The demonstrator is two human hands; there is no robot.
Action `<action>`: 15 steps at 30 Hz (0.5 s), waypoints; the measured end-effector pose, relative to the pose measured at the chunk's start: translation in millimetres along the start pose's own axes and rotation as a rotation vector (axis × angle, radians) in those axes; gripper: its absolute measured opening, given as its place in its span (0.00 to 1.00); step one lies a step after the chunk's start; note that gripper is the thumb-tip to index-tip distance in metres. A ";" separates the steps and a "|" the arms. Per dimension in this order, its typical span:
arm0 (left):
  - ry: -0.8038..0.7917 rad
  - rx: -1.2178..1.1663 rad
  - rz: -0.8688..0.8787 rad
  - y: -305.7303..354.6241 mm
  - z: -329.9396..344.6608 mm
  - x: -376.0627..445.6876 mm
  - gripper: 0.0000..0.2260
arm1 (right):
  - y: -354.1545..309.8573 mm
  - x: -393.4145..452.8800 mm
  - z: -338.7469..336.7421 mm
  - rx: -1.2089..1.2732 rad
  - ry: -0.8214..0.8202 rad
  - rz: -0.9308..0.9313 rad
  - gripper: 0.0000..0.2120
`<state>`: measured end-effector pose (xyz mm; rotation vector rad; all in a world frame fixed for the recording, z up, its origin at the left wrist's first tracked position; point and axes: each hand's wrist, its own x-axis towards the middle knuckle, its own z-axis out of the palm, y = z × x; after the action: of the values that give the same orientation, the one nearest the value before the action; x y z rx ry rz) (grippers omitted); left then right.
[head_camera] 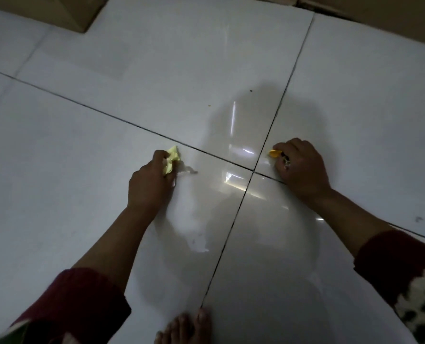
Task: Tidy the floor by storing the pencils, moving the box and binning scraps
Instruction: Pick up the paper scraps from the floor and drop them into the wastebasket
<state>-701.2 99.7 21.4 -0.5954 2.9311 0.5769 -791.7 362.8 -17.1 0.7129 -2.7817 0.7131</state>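
My left hand (pixel 151 180) is low on the white tiled floor, fingers closed around a crumpled pale yellow paper scrap (pixel 172 158) that sticks out above the thumb. A thin whitish scrap (pixel 187 171) lies on the tile just right of that hand. My right hand (pixel 300 167) rests on the floor near the tile joint, pinching an orange scrap (pixel 273 153) at its fingertips, with another small dark bit tucked under the fingers. A cardboard box (pixel 65 11) stands at the top left corner, partly cut off. No pencils are in view.
Two tiny specks (pixel 251 91) lie on the tile beyond the hands. A white smear (pixel 201 249) marks the floor near me. My bare foot (pixel 189 328) is at the bottom edge. A wall base (pixel 380 18) runs along the top right.
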 end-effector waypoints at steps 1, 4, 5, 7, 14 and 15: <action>-0.028 0.003 0.002 1.2 0.0 2.6 0.18 | 0.6 -2.1 -1.7 0.003 -0.004 -0.006 0.14; -0.081 0.048 0.025 3.8 -1.9 11.9 0.28 | 2.4 -5.2 -6.7 -0.019 -0.007 -0.023 0.13; -0.098 0.080 0.043 4.4 -2.6 14.2 0.28 | 3.7 -6.0 -7.7 -0.028 -0.009 -0.028 0.13; -0.117 0.131 0.076 5.1 -3.6 16.8 0.22 | 6.7 -9.1 -9.9 -0.038 -0.014 -0.030 0.13; -0.094 0.123 0.129 6.8 1.5 15.3 0.12 | 6.7 -17.9 -13.1 -0.043 -0.020 -0.020 0.11; -0.088 0.105 0.132 6.9 2.7 12.7 0.12 | 6.4 -18.9 -14.1 -0.032 -0.018 -0.020 0.12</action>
<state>-715.5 102.0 19.2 -0.3573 2.9108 0.4453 -777.6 382.3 -12.9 0.7432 -2.7920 0.6608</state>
